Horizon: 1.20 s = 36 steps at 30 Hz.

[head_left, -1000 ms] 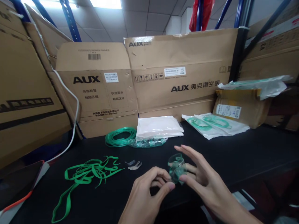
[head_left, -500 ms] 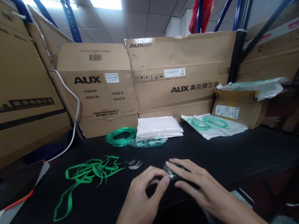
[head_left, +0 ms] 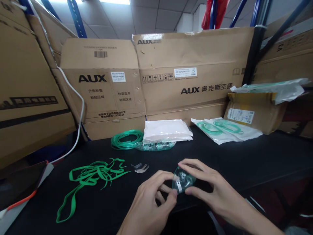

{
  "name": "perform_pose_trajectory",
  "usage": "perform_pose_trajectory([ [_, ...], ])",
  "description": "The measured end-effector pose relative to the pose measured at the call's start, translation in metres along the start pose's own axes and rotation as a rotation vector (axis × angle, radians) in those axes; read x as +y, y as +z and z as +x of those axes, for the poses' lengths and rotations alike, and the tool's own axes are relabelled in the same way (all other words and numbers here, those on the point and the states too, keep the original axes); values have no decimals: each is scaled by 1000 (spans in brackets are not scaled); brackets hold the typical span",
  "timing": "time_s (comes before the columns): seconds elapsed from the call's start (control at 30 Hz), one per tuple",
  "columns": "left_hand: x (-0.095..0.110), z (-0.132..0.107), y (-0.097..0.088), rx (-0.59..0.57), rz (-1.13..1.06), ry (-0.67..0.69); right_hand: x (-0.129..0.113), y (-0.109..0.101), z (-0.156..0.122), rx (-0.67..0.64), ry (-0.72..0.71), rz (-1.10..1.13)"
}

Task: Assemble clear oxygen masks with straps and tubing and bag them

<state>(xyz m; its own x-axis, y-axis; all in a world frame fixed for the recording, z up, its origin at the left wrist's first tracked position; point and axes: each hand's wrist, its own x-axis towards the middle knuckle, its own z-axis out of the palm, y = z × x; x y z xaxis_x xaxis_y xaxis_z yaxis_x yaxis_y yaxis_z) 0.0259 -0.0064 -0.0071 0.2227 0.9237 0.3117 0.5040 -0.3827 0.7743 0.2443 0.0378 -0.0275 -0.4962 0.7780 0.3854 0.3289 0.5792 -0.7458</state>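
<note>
Between both hands is a small clear-green oxygen mask (head_left: 186,181), with a pale metal nose strip (head_left: 179,186) showing near its left edge. My left hand (head_left: 156,199) pinches the mask's left rim between thumb and fingers. From the other side, my right hand (head_left: 207,181) grips it with the fingers on top and the thumb along the lower edge. Left of the hands lie several loose curved metal strips (head_left: 141,168). Farther left, a tangle of green elastic straps (head_left: 97,174) is spread on the black table (head_left: 117,209).
Behind the hands are coiled green tubing (head_left: 127,139), white packets (head_left: 167,130) and bagged clear-green parts (head_left: 156,146). Packaged tubing (head_left: 225,130) lies before a small carton (head_left: 254,112) at right. Large cardboard sheets (head_left: 186,85) wall the back. A tablet-like device (head_left: 22,182) sits at left.
The mask has been turned so its face and nose strip show more clearly. My right hand has shifted from covering it to holding its right side. The view has moved slightly.
</note>
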Motion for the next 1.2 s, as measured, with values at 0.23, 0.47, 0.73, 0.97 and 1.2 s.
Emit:
perform_pose_trajectory([
  [0.23,-8,0,7,85,34,62,-1,7,-3,24,-1,-23],
  [0.47,-9,1,8,129,19,102,-6,23,-1,136,-126,-33],
  [0.73,-8,-4,19,277,-197,64,-9,26,5,233,-89,1],
  [0.97,-21,-6,21,316,98,387,-11,23,4,209,-79,34],
  [1.2,-21,-7,14,262,135,324,-15,23,4,169,-166,-15],
])
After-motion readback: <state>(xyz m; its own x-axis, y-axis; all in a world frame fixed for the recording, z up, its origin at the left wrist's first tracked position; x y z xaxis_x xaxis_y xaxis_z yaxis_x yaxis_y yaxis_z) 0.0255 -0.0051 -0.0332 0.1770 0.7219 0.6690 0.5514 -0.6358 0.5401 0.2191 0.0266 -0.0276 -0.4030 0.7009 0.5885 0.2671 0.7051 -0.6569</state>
